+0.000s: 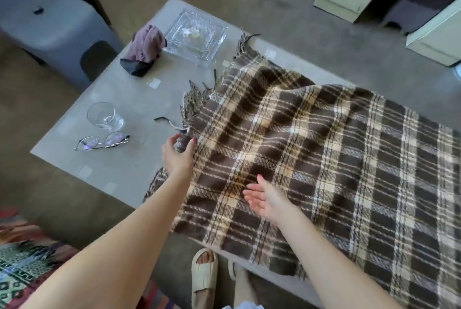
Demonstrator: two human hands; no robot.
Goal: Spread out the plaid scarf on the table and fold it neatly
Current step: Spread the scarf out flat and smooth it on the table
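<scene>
Plaid scarf (311, 159) lies opened across the right part of the grey table (119, 99), its near edge hanging over the table's front and its fringed end pointing toward the eyeglasses (102, 142) and the drinking glass (104, 115). The left hand (177, 156) pinches the fringed corner between thumb and fingers, while the right hand (267, 199) hovers flat over the cloth, fingers apart and holding nothing. Spreading looks nearly done, though ripples remain near the middle and one bit of edge is bunched at the near left. No fold appears made yet, so the folding is all still ahead.
</scene>
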